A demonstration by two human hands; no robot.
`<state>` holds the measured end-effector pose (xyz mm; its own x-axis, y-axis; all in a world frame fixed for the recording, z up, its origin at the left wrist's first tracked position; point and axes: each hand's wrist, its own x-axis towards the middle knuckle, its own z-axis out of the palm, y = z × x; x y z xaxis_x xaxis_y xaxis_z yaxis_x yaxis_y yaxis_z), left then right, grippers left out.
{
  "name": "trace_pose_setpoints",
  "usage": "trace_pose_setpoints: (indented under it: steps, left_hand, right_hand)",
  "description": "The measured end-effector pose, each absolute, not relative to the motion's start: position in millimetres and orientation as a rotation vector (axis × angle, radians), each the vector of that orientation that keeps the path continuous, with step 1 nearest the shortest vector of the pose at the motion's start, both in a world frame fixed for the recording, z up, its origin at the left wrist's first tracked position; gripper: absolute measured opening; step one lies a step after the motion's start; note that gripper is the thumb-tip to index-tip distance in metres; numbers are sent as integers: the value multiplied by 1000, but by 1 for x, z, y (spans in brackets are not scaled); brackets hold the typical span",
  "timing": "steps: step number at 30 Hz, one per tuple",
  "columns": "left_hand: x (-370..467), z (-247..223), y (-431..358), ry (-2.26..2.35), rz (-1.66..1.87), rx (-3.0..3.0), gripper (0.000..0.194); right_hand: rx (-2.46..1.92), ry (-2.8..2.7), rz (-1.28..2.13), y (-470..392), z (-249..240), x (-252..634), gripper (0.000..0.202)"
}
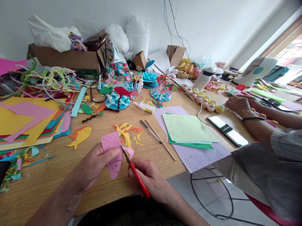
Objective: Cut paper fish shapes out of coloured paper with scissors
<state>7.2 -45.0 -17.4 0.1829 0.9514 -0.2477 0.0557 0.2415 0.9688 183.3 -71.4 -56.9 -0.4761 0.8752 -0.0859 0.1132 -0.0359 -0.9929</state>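
Between the thumb and fingers of my left hand is a pink paper piece with a fish outline drawn on it. My right hand grips red-handled scissors, whose blades meet the pink paper at its right edge. A partly cut strip of the paper curls beside the blades. Just beyond my hands lie yellow and orange paper scraps. A yellow paper fish rests on an orange one to the left.
Coloured sheets are stacked at left. A pen, a wooden stick, green sheets and a phone lie rightward. Glue bottles and decorated blue discs stand behind. Another person's hands are at right.
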Motion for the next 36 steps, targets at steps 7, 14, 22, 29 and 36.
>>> trace_pose_setpoints:
  steps: [7,14,22,29,36]
  left_hand:
    - [9,-15,-43,1208,875,1156,18]
    - [5,-18,-43,1183,853,1187,27]
    - [7,-20,-45,1173,842,1201,25]
    - [6,-23,-45,1163,848,1144,25]
    - [5,-21,-46,1165,819,1123,26]
  right_hand:
    - [-1043,-1653,1523,-72,-58,185,38]
    - [-1055,-1639,1538,-71,-54,183,45]
    - [-1070,-1631,1550,-71,-55,183,45]
    - [-1045,-1638,1538,-72,-57,184,45]
    - [-1056,-1628,1542,-73,-56,185,40]
